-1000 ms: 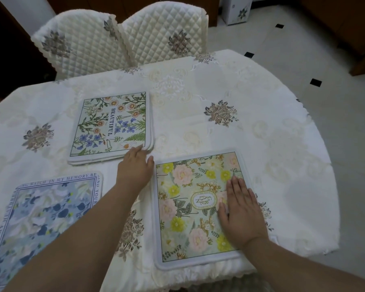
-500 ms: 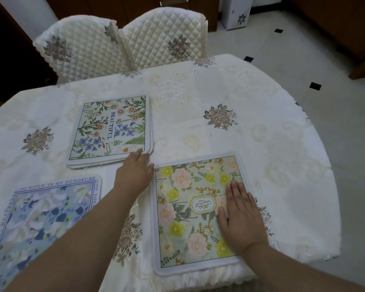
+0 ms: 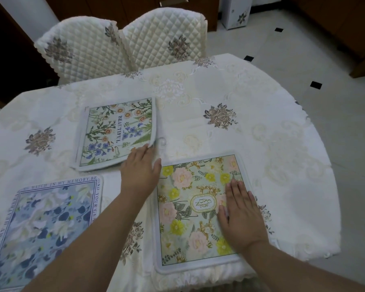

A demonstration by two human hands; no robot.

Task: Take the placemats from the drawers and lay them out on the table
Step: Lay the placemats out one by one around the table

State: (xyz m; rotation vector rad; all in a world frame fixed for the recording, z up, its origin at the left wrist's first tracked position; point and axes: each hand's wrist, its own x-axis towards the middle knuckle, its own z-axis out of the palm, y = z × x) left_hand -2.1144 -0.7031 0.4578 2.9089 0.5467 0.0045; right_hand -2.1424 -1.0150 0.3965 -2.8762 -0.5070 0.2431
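While your right hand [image 3: 241, 216] lies flat, fingers together and palm down, on the right half of the "GARDEN" placemat [image 3: 196, 209], it grips nothing and simply presses the mat against the table [image 3: 272, 127]. That mat sits at the near edge of the cream embroidered tablecloth, its lower border reaching the frilled hem. Your left hand [image 3: 140, 168] reaches forward between the mats, fingers extended onto the near right corner of the "BEAUTIFUL" placemat [image 3: 118, 131], which looks to be a small stack, with that corner slightly lifted; whether the fingers pinch the corner or only rest on it cannot be told. The blue floral placemat [image 3: 44, 226], bordered with lettering, lies flat at the near left, apart from both hands. Two quilted chair backs [image 3: 122, 41] stand side by side at the far side of the table.
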